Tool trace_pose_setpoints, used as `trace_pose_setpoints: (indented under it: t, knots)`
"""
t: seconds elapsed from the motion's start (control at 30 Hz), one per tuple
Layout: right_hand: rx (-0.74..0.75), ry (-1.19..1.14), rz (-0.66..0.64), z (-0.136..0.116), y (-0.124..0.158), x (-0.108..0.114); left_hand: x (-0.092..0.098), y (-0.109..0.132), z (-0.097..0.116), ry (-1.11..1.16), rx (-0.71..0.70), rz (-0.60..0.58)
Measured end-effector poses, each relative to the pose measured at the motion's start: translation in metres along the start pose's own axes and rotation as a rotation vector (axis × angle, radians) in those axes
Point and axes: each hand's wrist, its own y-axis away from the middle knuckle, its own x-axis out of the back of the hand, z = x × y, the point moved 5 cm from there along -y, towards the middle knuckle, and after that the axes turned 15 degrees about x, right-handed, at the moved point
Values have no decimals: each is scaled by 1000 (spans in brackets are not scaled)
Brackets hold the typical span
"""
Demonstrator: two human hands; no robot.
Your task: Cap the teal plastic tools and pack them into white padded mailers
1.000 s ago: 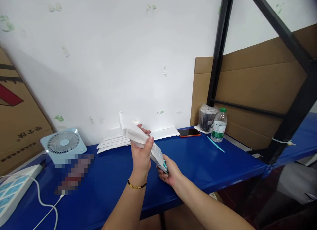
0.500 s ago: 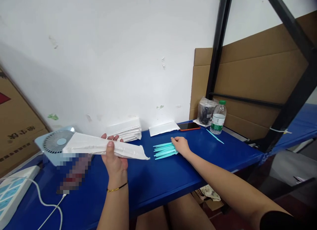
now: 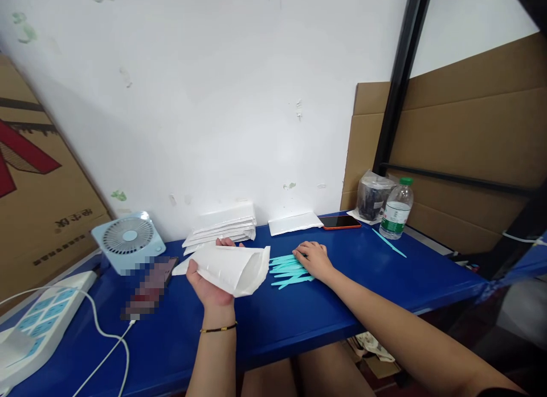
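My left hand (image 3: 213,283) is closed around a white padded envelope (image 3: 226,266), whose mouth gapes toward the right. Several turquoise plastic sticks (image 3: 290,270) lie in a loose bunch on the blue table (image 3: 273,323). My right hand (image 3: 314,260) rests on the right end of that bunch, fingers bent over the sticks; whether it grips any is hidden. A stack of white envelopes (image 3: 226,223) is behind my left hand, against the wall. Another white envelope (image 3: 294,223) lies flat to its right.
A phone (image 3: 341,221), a bagged dark container (image 3: 372,200), a bottle (image 3: 396,212) and a single turquoise stick (image 3: 388,242) are on the right. At left are a fan (image 3: 130,236), another phone (image 3: 156,280), a power strip (image 3: 47,323) and white cables.
The envelope in my left hand has turned and its mouth now gapes open. My right hand has come down flatter over the sticks, which are more spread. The camera view has shifted left.
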Motion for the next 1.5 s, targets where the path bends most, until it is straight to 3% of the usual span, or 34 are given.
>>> trace_pose_setpoints:
  t: [0.17,0.37,0.43,0.5,0.6,0.7,0.77,0.83,0.97,1.03,1.1,1.2,1.3,1.4,1.5]
  knots:
    - [15,-36,-94,0,2,-4,3,-1,2,-14,-69,140]
    - [107,-38,-168,-10,7,-2,-1,-7,-19,-31,-108,181]
    - [125,-92,-102,-11,7,5,-1,-9,-27,-34,-92,176]
    - [89,-179,50,-11,7,17,0,-11,-31,-42,-84,165]
    - [-62,-546,213,-13,5,30,3,-12,-33,-61,-110,159]
    - [-164,-1101,67,-38,-5,19,6,-12,-32,-78,-143,188]
    - [-187,-1287,-11,-58,-19,8,6,-11,-28,-84,-167,221]
    - [-189,-1243,-13,-71,-40,-6,10,-10,-22,-92,-192,291]
    - [-122,-969,-86,-82,-85,-39,31,-2,-1,-99,-220,567]
    - [-81,-897,-97,-76,-102,-45,43,5,11,-140,-237,663]
    - [-28,-807,-87,-60,-110,-37,52,15,23,-223,-268,724]
    - [49,-682,-90,-18,-104,-7,61,38,29,-322,-350,805]
    - [87,-580,-140,28,-83,19,58,55,17,-405,-465,847]
    - [109,-529,-204,56,-61,24,34,38,-6,-777,-469,709]
    - [145,-474,-249,63,-49,14,6,-16,-43,-1501,-192,295]
